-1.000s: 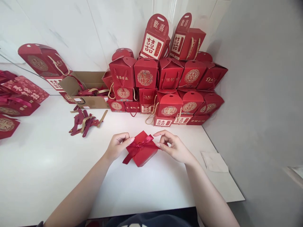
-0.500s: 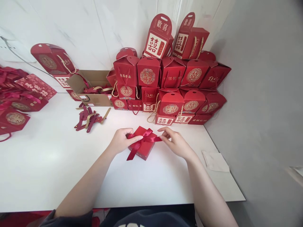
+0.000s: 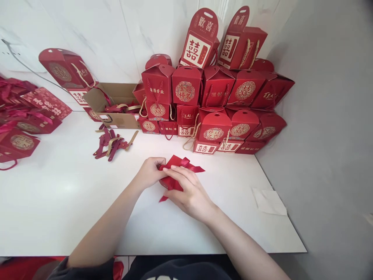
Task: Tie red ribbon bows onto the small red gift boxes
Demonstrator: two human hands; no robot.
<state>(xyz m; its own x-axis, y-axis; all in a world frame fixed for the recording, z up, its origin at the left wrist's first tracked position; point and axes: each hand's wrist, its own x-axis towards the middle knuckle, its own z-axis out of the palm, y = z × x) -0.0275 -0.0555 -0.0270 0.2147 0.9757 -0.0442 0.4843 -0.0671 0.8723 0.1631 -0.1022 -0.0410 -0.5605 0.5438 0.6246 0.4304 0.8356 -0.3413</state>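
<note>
A small red gift box (image 3: 176, 161) with a red satin ribbon bow (image 3: 190, 167) lies on the white table (image 3: 58, 202). My left hand (image 3: 150, 172) pinches the ribbon at the box's left side, fingers closed. My right hand (image 3: 188, 193) lies over the front of the box and hides most of it, its fingers reaching left to the bow near my left fingertips. One ribbon tail sticks out to the right and another hangs below toward me.
A stack of red gift bags with rope handles (image 3: 215, 97) fills the back right corner against the wall. An open cardboard box (image 3: 115, 109) and loose ribbon strips (image 3: 112, 142) lie at the back left. More red boxes (image 3: 26, 120) sit at far left. A white tissue (image 3: 269, 202) lies right.
My right hand has moved from the box's right side across its front and now covers it. The left hand kept its pinch on the ribbon. The camera shifted slightly.
</note>
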